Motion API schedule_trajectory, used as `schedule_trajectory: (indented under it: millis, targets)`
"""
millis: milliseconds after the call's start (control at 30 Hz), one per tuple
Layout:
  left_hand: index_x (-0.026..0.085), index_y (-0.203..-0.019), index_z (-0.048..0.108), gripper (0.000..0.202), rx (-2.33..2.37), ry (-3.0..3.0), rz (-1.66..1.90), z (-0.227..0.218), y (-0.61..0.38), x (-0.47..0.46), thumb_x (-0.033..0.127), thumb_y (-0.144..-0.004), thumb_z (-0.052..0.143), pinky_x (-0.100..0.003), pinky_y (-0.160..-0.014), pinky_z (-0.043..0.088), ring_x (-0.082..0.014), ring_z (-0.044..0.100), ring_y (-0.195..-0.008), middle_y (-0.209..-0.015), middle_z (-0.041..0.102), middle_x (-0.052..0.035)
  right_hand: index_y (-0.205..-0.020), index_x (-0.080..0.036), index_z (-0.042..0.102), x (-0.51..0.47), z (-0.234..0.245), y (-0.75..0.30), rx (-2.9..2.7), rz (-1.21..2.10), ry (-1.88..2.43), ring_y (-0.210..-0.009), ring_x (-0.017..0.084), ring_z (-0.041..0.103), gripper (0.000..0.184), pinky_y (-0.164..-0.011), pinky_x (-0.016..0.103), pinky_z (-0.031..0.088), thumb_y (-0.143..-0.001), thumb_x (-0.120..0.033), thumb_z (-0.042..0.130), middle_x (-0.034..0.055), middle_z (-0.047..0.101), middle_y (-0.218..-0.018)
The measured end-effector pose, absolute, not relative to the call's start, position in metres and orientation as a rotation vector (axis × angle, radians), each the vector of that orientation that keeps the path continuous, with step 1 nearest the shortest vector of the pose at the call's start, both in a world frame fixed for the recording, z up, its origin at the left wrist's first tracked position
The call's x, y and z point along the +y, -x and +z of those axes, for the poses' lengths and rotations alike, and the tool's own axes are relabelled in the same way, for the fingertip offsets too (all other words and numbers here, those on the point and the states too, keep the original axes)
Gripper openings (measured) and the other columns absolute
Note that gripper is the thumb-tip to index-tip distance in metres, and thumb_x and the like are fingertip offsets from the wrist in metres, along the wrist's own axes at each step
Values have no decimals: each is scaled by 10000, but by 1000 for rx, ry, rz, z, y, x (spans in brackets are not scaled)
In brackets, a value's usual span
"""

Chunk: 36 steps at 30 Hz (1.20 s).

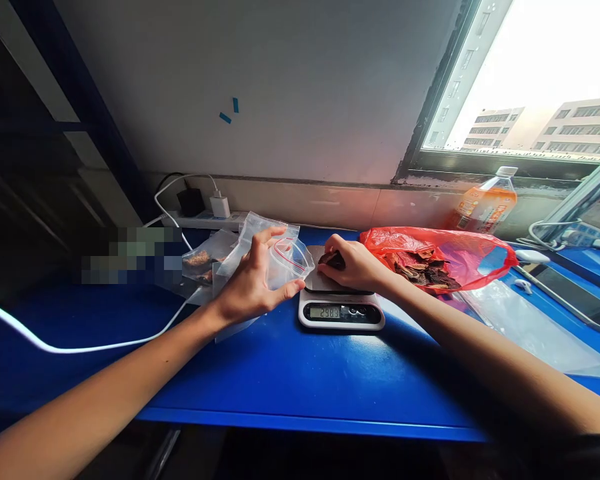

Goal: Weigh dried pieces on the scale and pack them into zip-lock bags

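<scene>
Left fingers first: they're spread wide and clamped round a clear zip bag, thumb underneath, the red seal line bowed so the mouth gapes toward 3 o'clock. The left hand holds it just off the bench, hard up against the scale's 9 o'clock edge.

Right fingers are curled down tight on a few dark dried pieces, pinched against the steel platform of the scale. That's where the stuff sits, right on the pan under the right hand.

My call from here: lift the pieces clean off before trusting the display, because a resting hand loads the pan. I read about 2983, though I can't make out the decimal point. I'd hold that bag mouth round and low beside the pan, so crumbs drop in, not over the edge.

The pieces look brittle, leathery and wrinkled. The zip bag is thin, glossy and crinkly. The scale is white plastic with a brushed flat top.

At 3 o'clock of the scale a red plastic bag slumps open, full of the same brown shards. Flat clear bags lie at 4 o'clock. Small filled bags sit at 9 o'clock, and a white cable trails across the blue bench.
</scene>
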<state>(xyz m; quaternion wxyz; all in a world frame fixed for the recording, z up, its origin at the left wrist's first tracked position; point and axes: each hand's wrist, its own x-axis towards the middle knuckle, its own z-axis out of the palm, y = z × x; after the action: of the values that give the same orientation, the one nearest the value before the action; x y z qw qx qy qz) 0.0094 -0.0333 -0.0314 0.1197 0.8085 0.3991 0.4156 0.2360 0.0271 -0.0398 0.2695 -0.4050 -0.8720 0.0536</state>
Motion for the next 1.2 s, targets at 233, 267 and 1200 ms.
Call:
schedule_trajectory:
  millis: [233,267,1200]
  targets:
    - [256,-1287,242,747,1146,-2367,1236,-33,-9,-34,386,-718,707,-564,-990,440,-329,498,-1212,-1298,453,-134,-959,-208,559,30,-41,-237,-2297,146,1115,-806,206,670,207,-736,314,477,-782,-293,625,49,709,-871]
    - [255,-1287,242,751,1148,-2368,1236,-33,-9,-34,387,-714,708,-559,-986,445,-328,501,-1210,-1295,457,-132,-954,-205,569,32,-40,-237,-2267,174,1111,-794,200,670,199,-734,311,482,-779,-280,626,45,709,-852]
    - [280,-1270,223,685,914,-1983,1378,-28,-21,-47,427,-773,671,-593,-1036,401,-327,467,-1254,-1348,427,-142,-880,-191,560,-7,17,-166,-1583,843,564,-736,100,578,315,-678,248,489,-700,-393,723,-12,609,-827]
